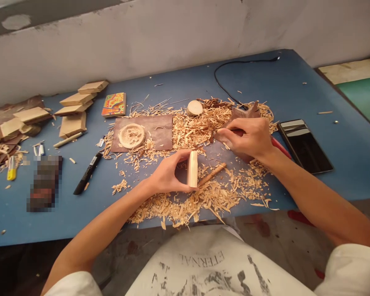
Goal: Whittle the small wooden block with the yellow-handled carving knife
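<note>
Legibly, "ETERNAL" (201, 259) on the shirt (216, 273), wooden block (193, 169) in left fingers (181, 155)

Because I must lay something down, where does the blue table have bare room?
Mostly bare: right of the phone, and between it and the black cable. Crowded: the middle, with shavings around the left hand and right hand; the back left, with wooden blocks.

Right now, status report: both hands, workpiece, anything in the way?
Left hand gripping pale rectangular wooden block. Right hand beside heaped curly tan wood shavings, hold unclear. Possibly in the way: shavings, slim brown wooden stick.
</note>
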The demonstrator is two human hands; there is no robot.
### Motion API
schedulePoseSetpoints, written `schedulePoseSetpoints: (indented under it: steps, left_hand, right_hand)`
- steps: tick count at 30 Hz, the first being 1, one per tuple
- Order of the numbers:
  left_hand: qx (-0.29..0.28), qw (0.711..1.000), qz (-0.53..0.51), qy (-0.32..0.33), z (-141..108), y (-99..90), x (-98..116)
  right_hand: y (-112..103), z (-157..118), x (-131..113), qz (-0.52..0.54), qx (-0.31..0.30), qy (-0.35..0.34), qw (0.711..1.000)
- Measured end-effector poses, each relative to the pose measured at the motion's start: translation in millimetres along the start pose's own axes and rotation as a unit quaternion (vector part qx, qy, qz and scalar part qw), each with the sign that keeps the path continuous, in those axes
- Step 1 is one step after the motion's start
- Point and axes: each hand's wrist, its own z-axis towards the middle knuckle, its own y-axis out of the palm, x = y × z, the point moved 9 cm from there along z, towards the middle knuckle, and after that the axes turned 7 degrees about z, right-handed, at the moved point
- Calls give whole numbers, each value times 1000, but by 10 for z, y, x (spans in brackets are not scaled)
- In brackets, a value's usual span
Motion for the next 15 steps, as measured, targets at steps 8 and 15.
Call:
schedulePoseSetpoints:
  steps: [8, 15]
  left_hand:
    - [10, 1000, 3, 3, 5, -9, 25]
    - [6, 1000, 7, 8, 9, -7, 29]
  right_hand:
    - [226, -67, -385, 105, -78, -108, 986]
    - [288, -90, -496, 114, -124, -109, 980]
